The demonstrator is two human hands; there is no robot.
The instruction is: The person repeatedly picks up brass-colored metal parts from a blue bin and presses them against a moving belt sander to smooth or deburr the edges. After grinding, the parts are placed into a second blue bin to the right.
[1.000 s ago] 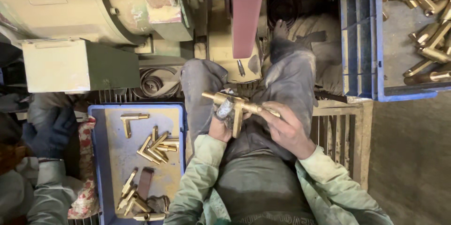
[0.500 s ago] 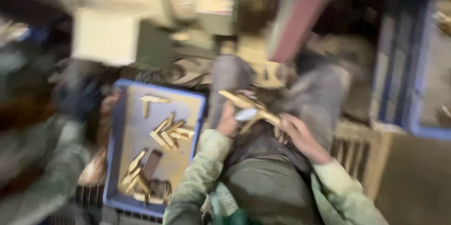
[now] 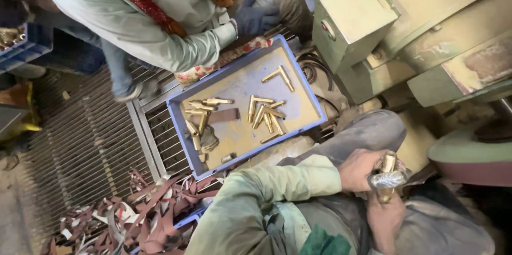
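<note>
2 hands are closed on 1 brass tube-shaped fitting (image 3: 387, 172): its long axis is held upright, left hand (image 3: 358, 170) beside, right hand (image 3: 385, 217) probably below.

Left hand (image 3: 361, 168) and right hand (image 3: 385, 219) closed, close together.

A shiny brass fitting (image 3: 388, 163), wrapped in what may be glossy foil, is gripped. Matt blue plastic forms the tray (image 3: 314, 107); the machine housing (image 3: 368, 20) is dull painted metal, worn.
</note>
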